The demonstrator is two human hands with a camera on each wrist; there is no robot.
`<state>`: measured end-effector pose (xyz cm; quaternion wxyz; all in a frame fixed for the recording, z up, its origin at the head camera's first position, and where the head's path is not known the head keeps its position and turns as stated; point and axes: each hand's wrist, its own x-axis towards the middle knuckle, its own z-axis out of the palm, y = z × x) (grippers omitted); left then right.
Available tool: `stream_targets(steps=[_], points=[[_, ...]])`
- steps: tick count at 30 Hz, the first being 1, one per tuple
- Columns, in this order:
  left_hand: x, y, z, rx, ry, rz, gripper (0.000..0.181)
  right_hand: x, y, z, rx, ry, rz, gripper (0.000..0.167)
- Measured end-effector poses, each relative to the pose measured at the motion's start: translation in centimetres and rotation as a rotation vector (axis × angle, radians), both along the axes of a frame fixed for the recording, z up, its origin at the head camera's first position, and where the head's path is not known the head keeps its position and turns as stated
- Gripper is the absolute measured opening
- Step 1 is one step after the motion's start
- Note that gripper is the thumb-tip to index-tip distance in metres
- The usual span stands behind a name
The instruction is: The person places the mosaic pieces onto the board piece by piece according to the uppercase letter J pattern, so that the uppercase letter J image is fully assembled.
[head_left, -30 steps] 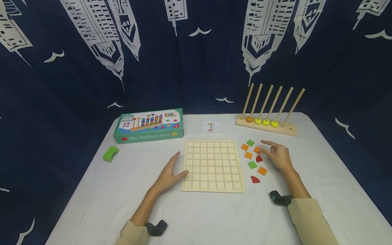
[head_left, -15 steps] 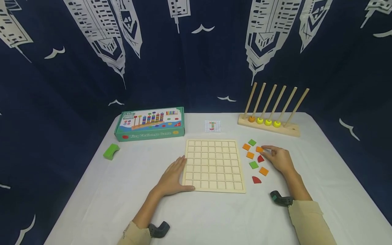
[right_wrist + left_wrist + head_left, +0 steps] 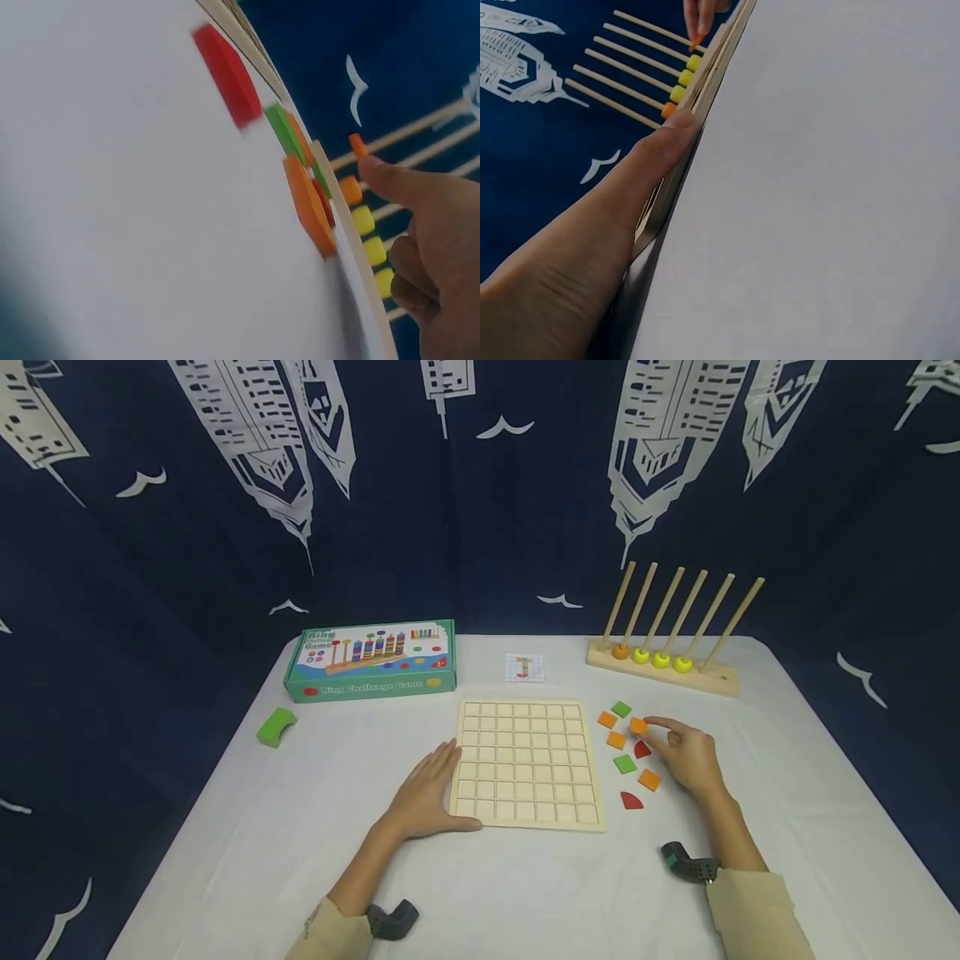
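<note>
"What was changed?"
"The left grip (image 3: 425, 797) was brought to the board's (image 3: 525, 766) near-left corner; right of the board, an orange tile (image 3: 637, 726) was grasped."
"And now?"
"Left: board touched, fingers straight. Right grip (image 3: 684, 757): tile pinched."

The green box (image 3: 370, 664) reads "Ring Challenge Game"; the card (image 3: 524, 667) shows "J".

Head view from above, forward and down, wrist views low and close, peg rack (image 3: 666, 675) in both.

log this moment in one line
left hand: touches grid board | right hand: pinches orange tile off table | loose tiles: right of grid board
</note>
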<state>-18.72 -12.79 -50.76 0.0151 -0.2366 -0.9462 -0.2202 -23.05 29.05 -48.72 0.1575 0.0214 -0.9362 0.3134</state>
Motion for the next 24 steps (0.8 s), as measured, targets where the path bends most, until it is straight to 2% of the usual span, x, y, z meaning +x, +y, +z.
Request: stream_targets(steps=[4,11,13,19,24], points=[[0.1,0.2,-0.2,-0.018,0.025,0.027,0.125,0.4,-2.3,1.2,-0.002,0.045,0.051,0.033],[0.1,0.3,-0.3,-0.021,0.026,0.038,0.125,0.1,-7.6,2.4,-0.005,0.14,0.221,0.031],[0.1,0.3,-0.3,-0.022,0.018,0.043,0.125,-0.1,-9.5,2.4,-0.015,0.13,0.255,0.031],[0.3,0.2,-0.2,-0.021,0.012,0.035,0.123,-0.9,-14.7,1.6,-0.014,0.029,0.366,0.031],[0.3,0.1,-0.1,-0.026,0.007,0.021,0.122,-2.0,-17.0,1.0,-0.039,0.04,0.363,0.03]])
